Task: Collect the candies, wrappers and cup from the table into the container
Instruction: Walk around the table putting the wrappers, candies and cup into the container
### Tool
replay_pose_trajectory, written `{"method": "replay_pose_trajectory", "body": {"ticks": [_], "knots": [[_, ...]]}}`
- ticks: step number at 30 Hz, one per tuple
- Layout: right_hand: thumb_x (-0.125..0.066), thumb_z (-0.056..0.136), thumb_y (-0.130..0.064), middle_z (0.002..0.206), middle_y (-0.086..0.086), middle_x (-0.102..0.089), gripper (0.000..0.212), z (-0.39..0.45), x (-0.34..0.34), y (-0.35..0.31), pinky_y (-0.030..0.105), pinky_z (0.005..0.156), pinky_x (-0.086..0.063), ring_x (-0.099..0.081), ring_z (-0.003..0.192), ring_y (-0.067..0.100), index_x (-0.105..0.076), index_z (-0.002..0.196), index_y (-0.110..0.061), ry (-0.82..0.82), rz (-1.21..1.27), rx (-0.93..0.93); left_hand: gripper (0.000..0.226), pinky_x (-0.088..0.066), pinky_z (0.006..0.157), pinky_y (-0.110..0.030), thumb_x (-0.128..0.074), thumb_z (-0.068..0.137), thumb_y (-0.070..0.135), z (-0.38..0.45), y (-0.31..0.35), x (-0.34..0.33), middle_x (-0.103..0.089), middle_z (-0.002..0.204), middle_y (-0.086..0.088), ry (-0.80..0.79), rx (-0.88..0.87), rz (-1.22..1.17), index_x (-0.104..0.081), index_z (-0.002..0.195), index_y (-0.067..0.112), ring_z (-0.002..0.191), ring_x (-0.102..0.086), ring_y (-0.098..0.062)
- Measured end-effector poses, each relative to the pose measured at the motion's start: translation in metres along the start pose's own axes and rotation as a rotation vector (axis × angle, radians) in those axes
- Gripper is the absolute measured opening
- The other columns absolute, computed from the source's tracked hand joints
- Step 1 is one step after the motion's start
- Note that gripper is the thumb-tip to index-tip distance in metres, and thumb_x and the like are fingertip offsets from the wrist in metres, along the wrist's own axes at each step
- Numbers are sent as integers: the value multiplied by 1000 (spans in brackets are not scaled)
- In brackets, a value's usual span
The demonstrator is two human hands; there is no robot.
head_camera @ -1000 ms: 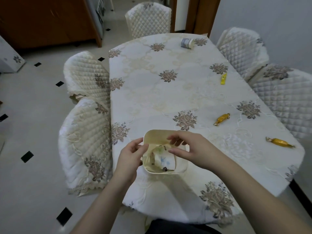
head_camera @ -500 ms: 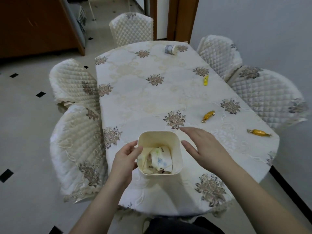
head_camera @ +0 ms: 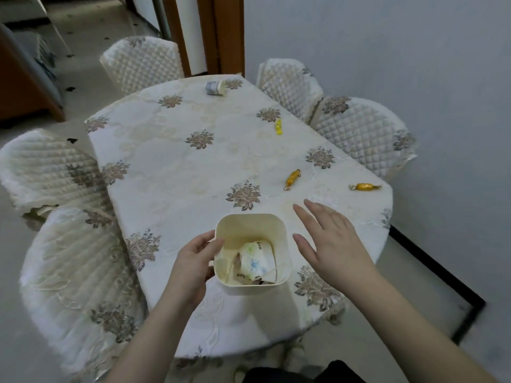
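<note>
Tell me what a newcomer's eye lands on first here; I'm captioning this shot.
The cream container at the near table edge, gripped by the left hand, with a crumpled paper cup inside. Then the open right hand beside it, and beyond that hand two gold-wrapped candies.

Worktop [head_camera: 171,172] cloth: cream, scattered with grey-brown flower motifs. Container [head_camera: 279,230]: cream. Cup [head_camera: 255,262] inside: white, printed with green and blue flowers. Two candies [head_camera: 292,179] [head_camera: 364,186] wrapped in gold; a third [head_camera: 278,126] seen as yellow. Chairs [head_camera: 362,134]: quilted white.
</note>
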State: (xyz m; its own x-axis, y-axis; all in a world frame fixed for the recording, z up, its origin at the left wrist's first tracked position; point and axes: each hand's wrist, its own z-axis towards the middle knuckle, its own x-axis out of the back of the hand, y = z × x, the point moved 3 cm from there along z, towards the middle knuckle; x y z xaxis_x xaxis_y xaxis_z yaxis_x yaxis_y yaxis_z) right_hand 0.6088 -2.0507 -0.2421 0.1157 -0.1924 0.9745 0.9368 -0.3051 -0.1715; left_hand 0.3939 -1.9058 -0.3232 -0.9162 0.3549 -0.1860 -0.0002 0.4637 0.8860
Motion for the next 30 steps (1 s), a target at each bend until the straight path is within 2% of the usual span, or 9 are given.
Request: {"method": "replay_pose_trajectory", "body": {"ticks": [9,13,20,26,30], "knots": [[-41,97,-44,150,6,-39,53,-44,17,63,42,112,-25,-36,136,26,-37,145,-21,33,-12,-201,20,-53,51,-24,-66,92,13,1,3,-87,-78,92,-8,-194,-2,96,-76,109,16,70,-74,-17],[-38,98,-45,151,6,-38,53,-57,24,106,39,113,-23,-34,137,26,-35,146,-21,52,-11,-277,21,-53,50,-25,-65,94,12,1,7,-139,-77,98,-11,-263,-18,119,-74,113,14,70,-73,-18],[-37,96,-45,151,5,-36,57,-87,37,192,41,113,-23,-31,138,24,-31,147,-20,21,-3,-330,18,-51,45,-23,-64,95,14,-2,-20,-234,-78,92,-9,-295,23,185,-76,107,16,64,-72,-16],[-46,94,-41,145,7,-45,52,-109,49,261,42,110,-27,-40,133,27,-42,141,-18,79,33,-412,18,-52,46,-23,-63,95,14,-6,-37,-306,-79,90,-6,-303,43,237,-75,108,14,66,-74,-15],[-40,97,-45,151,6,-36,54,-119,52,303,40,113,-20,-30,139,25,-35,145,-22,53,18,-465,17,-55,50,-26,-63,95,15,-12,-45,-350,-79,93,-7,-334,34,284,-75,108,15,71,-75,-17]]}}
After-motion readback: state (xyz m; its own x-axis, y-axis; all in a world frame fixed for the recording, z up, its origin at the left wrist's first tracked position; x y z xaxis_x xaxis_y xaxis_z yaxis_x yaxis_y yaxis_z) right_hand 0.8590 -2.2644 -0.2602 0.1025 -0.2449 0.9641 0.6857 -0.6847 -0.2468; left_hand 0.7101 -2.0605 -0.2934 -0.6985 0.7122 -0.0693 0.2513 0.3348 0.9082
